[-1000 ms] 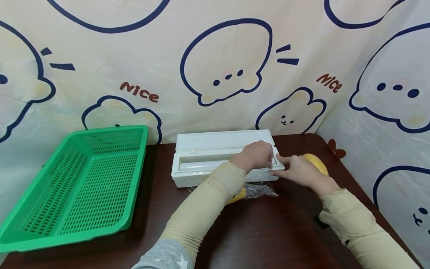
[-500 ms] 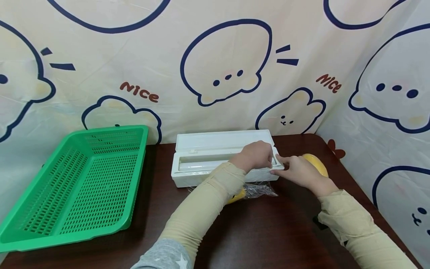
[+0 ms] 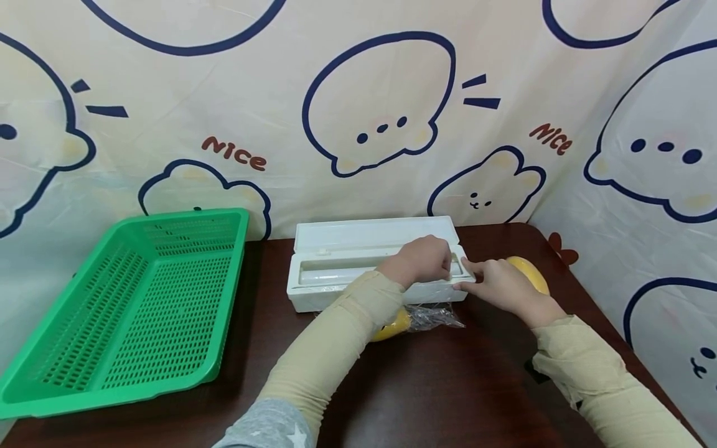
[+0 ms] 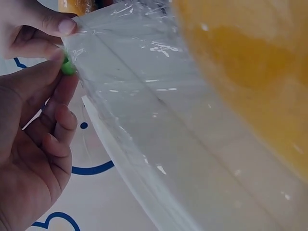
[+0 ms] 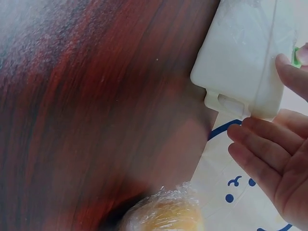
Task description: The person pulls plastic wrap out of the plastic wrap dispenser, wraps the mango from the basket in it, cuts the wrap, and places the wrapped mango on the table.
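A long white cling film dispenser box [image 3: 319, 302] stands at the back of the table with its lid [image 3: 375, 231] raised and a roll of film [image 3: 330, 275] inside. Over its right part, my left hand [image 3: 427, 256] pinches a small green slider [image 4: 68, 67] at the box's edge, seen in the left wrist view. My right hand [image 3: 501, 286] grips the right end, thumb on the front and fingers at the end wall. In front of the box lies a yellow rounded object [image 3: 394, 326] in crumpled film, partly hidden by the left forearm.
A green perforated plastic basket [image 3: 168, 311] stands on the left of the dark wooden table [image 3: 437, 398]. Another film-wrapped yellow object [image 3: 529, 272] sits beyond the right hand. A printed curtain [image 3: 370, 193] hangs right behind the box.
My left hand and forearm have shifted slightly left along the box, showing more of the yellow object in front. The right hand keeps its hold on the box end.
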Motion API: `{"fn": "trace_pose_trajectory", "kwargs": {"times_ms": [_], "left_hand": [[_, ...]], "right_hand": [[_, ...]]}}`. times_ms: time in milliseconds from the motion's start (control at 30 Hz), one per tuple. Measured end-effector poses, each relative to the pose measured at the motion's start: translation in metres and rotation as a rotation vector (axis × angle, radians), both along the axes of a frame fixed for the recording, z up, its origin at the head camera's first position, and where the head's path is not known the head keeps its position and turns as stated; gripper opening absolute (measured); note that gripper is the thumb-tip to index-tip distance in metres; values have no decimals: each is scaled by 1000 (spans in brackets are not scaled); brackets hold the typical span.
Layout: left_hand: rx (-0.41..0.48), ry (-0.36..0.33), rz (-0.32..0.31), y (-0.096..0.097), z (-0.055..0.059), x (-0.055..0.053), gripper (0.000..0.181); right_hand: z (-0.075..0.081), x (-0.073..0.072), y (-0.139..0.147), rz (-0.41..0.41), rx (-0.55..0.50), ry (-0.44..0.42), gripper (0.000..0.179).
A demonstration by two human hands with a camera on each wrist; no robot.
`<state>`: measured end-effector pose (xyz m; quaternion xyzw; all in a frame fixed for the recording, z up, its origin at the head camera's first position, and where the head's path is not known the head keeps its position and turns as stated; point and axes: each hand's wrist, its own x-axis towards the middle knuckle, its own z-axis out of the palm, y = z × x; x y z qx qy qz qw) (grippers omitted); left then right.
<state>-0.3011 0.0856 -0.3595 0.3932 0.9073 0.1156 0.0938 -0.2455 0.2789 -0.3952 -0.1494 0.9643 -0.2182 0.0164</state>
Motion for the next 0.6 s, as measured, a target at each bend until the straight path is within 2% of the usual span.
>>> {"fn": "trace_pose_trajectory", "kwargs": {"times_ms": [367, 600], "left_hand": [[23, -1, -19, -15, -2, -1, 37], [18, 5, 0, -27, -1, 1, 18]], "right_hand": [[-1, -1, -2, 5, 44, 17, 66], [-2, 0, 0, -7, 56, 6, 68]]}}
